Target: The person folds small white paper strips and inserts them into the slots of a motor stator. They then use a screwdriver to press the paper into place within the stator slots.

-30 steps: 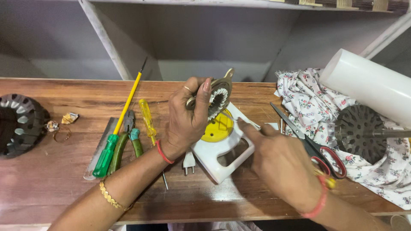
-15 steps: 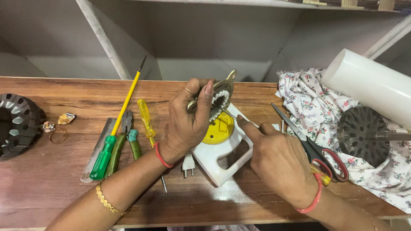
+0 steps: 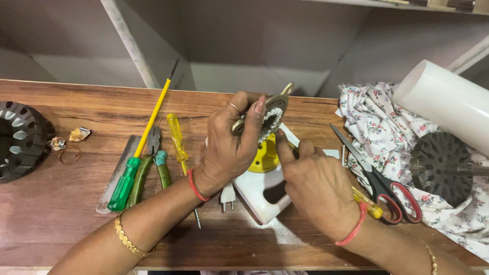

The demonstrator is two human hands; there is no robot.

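My left hand [image 3: 229, 145] is raised over the wooden bench and grips a brass-coloured metal plate with a white toothed ring [image 3: 270, 118]. My right hand [image 3: 318, 186] is closed round a thin tool whose yellow handle end [image 3: 371, 208] sticks out near the wrist. Its forefinger and thumb touch the lower edge of the plate. Beneath both hands lies a white plastic appliance housing [image 3: 254, 191] with a yellow disc [image 3: 266, 160] on top. A small white plug [image 3: 227, 196] rests beside it.
Left of my hands lie a green-handled yellow screwdriver [image 3: 137, 153], a clear yellow screwdriver [image 3: 177, 136], green-handled pliers [image 3: 155, 170] and a flat metal blade [image 3: 118, 170]. A black ribbed ring [image 3: 18, 140] sits far left. Scissors [image 3: 379, 186], floral cloth [image 3: 387, 132], a dark rotor [image 3: 440, 160] and a white cylinder [image 3: 448, 104] are on the right.
My right hand has moved up and left until its fingers reach the metal plate. The left hand has kept its hold on the plate, turning it slightly.
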